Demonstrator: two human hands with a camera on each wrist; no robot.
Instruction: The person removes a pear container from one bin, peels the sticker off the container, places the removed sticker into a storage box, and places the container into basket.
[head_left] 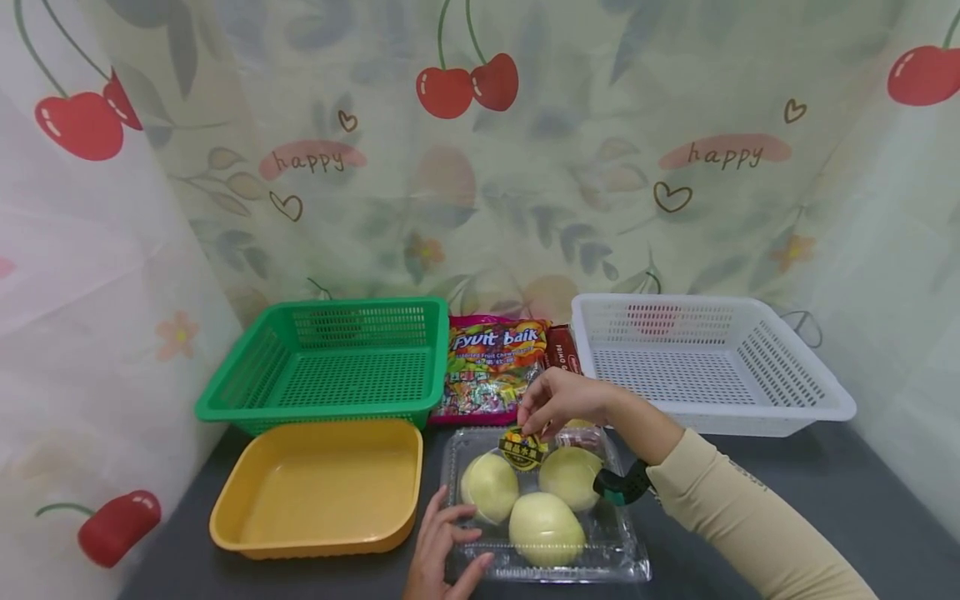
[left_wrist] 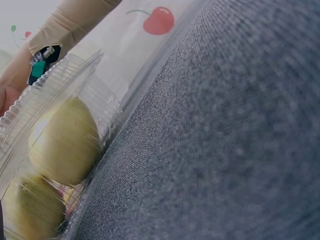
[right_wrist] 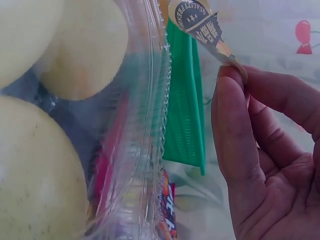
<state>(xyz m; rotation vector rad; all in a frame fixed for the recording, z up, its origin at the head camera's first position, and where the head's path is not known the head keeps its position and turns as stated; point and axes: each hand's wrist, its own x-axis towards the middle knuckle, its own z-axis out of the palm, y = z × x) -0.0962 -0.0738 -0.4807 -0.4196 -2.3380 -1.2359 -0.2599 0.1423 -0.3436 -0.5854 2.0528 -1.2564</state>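
A clear plastic clamshell box (head_left: 636, 568) with three round, pale yellow-green fruits (head_left: 547, 530) inside sits in front of the person. Above its far part, the right hand (head_left: 562, 403) pinches the edge of a black and gold sticker label (head_left: 522, 450) between thumb and index finger. In the right wrist view the sticker (right_wrist: 197, 22) is curled and stands clear of the box (right_wrist: 150, 115). The left hand (head_left: 441, 550) rests its spread fingers on the box's near left side. The left wrist view shows the fruits (left_wrist: 67, 142) through the lid; the left hand is barely visible there.
A yellow tray (head_left: 315, 492) stands left of the box, with a green basket (head_left: 322, 412) behind it. At the back right is a white basket (head_left: 720, 408). A fruit candy bag (head_left: 487, 367) and a dark red packet (head_left: 562, 348) lie between the baskets.
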